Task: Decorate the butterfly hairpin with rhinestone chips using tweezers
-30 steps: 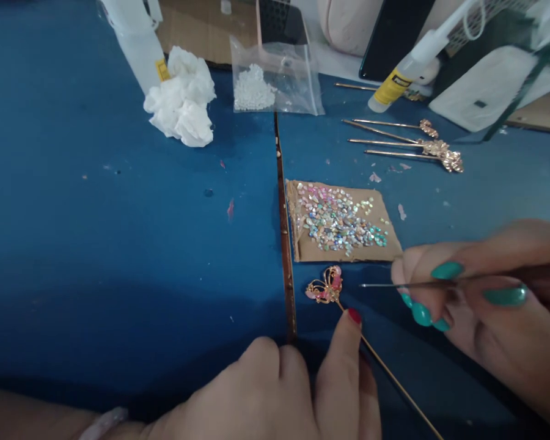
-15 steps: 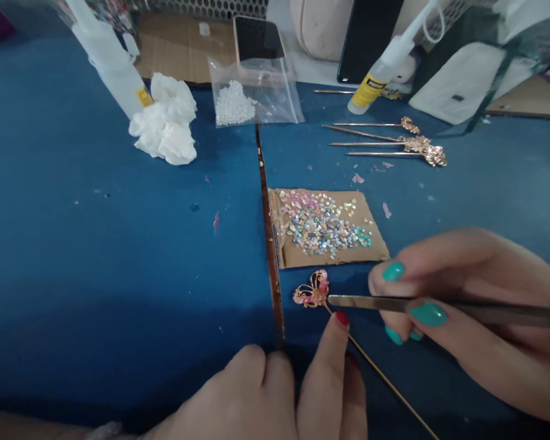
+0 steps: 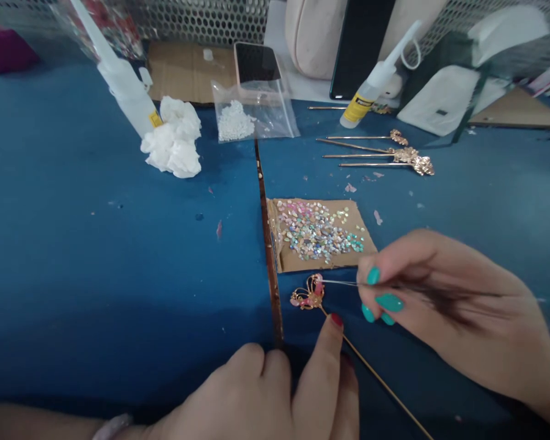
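A gold hairpin with a butterfly-shaped head lies aslant on the blue table. Pink pieces fill parts of its wings. My left hand, with red nails, grips the stem just below the head, the index fingertip pressing on top. In my right hand, with teal nails, thin tweezers are pinched and seen nearly edge-on. Their tips touch or nearly touch the upper right wing. Whether they hold a piece is too small to tell. Just behind the butterfly lies a cardboard piece bearing many small shiny coloured chips.
Several gold hairpins lie at the back right, near a yellow-labelled glue bottle. A white bottle leans beside crumpled tissue. Behind are a bag of white beads and a phone. A dark seam divides the table.
My right hand has turned the tweezers and moved their tips from the butterfly's base up to its right wing. My left hand still holds the stem. The view has shifted slightly.
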The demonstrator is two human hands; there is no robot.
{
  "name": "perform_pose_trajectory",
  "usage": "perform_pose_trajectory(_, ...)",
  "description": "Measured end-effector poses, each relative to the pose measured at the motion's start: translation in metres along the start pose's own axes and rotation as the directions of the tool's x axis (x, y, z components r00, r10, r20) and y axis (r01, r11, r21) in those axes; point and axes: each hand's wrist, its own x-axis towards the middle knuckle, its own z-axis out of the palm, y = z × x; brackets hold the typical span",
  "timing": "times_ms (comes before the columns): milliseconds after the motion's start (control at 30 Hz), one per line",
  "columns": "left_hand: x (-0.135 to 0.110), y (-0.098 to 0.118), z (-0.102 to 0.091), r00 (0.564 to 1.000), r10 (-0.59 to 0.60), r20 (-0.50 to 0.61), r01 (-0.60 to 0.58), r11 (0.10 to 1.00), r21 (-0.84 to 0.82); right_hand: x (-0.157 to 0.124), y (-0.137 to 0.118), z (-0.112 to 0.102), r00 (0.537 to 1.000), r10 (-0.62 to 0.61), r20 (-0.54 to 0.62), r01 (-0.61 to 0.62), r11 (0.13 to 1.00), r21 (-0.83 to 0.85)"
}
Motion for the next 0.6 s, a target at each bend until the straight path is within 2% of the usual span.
perform_pose_trajectory(67, 0.001, 0.0, -0.001, 1.0, -0.001, 0.015, 0.001, 1.0, -0.005, 0.002, 0.0, -0.002, 1.0, -0.026, -0.013, 0.025, 0.996, -0.088)
perform_pose_trajectory(133, 0.0, -0.001, -0.002, 1.0, 0.0, 0.022, 0.0, 1.0, -0.01, 0.004, 0.0, -0.004, 1.0, -0.015, -0.018, 0.013, 0.996, -0.092)
perform_pose_trajectory(267, -0.003, -0.001, -0.002, 0.999, 0.003, 0.034, -0.002, 1.0, -0.022, 0.007, 0.006, -0.007, 0.995, 0.091, -0.048, -0.08, 0.978, 0.192)
perform_pose_trajectory(367, -0.003, -0.002, -0.002, 0.999, 0.016, 0.046, -0.015, 1.0, -0.015, 0.011, 0.009, -0.007, 0.99, 0.082, -0.114, -0.039, 0.938, 0.343)
perform_pose_trajectory(500, 0.001, -0.004, -0.005, 0.996, 0.052, 0.079, -0.052, 0.999, -0.002, 0.017, 0.01, -0.007, 0.992, 0.102, -0.068, -0.064, 0.903, 0.425)
perform_pose_trajectory(600, 0.002, -0.004, -0.008, 0.99, 0.068, 0.123, -0.071, 0.997, 0.023, 0.016, 0.013, -0.007, 0.998, 0.069, -0.001, -0.062, 0.901, 0.428)
